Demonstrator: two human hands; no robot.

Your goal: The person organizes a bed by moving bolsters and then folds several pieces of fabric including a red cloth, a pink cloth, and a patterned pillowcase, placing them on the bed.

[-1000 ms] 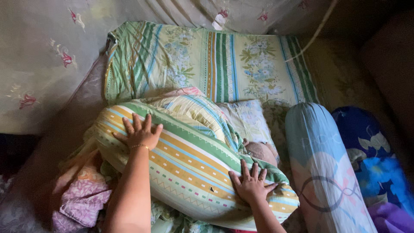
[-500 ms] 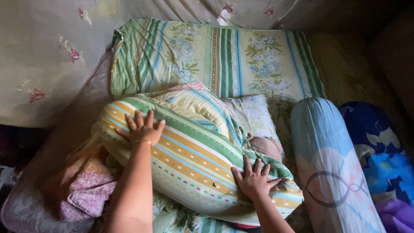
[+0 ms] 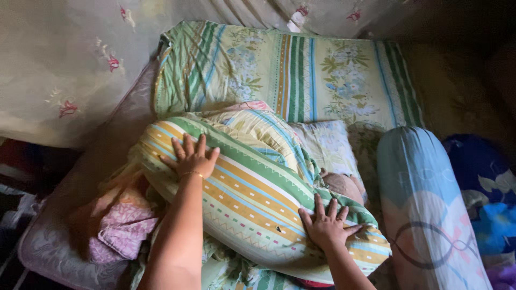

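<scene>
**A:** Your left hand [image 3: 191, 157] lies flat on the upper end of the long bolster pillow in its green, yellow and white striped cotton cover [image 3: 252, 198], fingers spread and released, gripping nothing. Your right hand [image 3: 326, 228] does the same near the lower end, palm down, fingers fanned out over the cloth.

**B:** And where does the bolster sit?

**A:** It lies slantwise across the bed, on top of loose bedding, with the small pale floral pillow [image 3: 328, 147] tucked just behind it and the green striped floral mattress sheet [image 3: 301, 70] beyond.

**B:** What could go wrong for you here?

**A:** You only press, you do not grasp. The bolster is round and rests on soft, uneven layers, so I judge that an uneven push could make it roll away from you, or slide off toward the crumpled pink patterned cloth [image 3: 121, 231] at your left.

**B:** Anything on the right?

**A:** The pale blue cylindrical bolster with a pink looped print [image 3: 424, 209] lies just beside your right hand. A roll that way could bump it toward the dark blue floral cushion [image 3: 484, 198]. Something brownish peeks out by the small pillow; you cannot tell what it is, so mind your weight there.
</scene>
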